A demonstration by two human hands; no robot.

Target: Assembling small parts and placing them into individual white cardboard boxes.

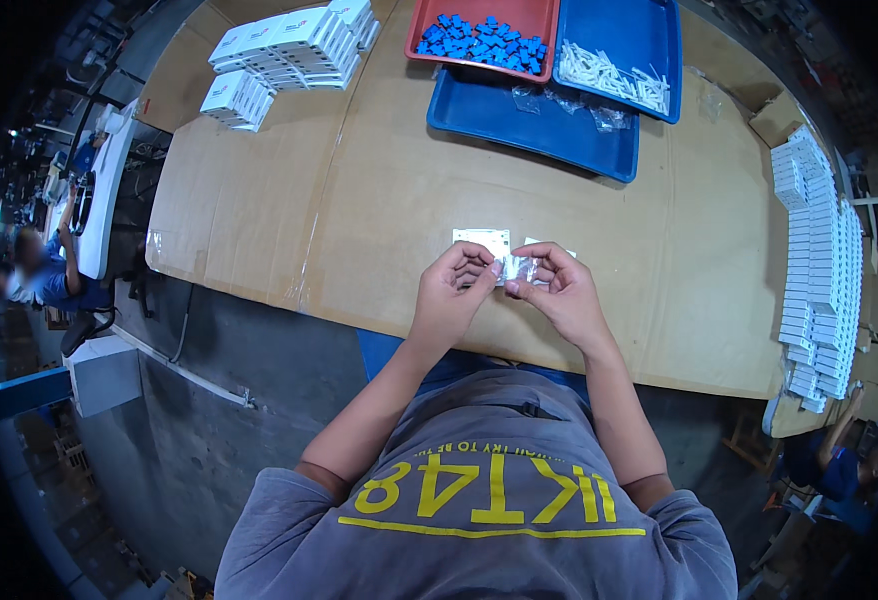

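Over the near part of the table, both hands pinch a small clear plastic bag (524,268) between thumbs and fingers. My left hand (456,285) grips its left end, and my right hand (566,295) has its right side. What the bag contains, if anything, is too small to make out. Just beyond my left fingers lies a flat white piece (481,238) with small marks on it. A second white piece (549,244) is partly covered by my right hand.
Cardboard covers the table (409,210). At the back stand a red tray (414,50) of blue plastic parts, a blue tray (674,60) of white sticks and another blue tray (519,135) with clear bags. White boxes are stacked back left (294,45) and far right (814,260).
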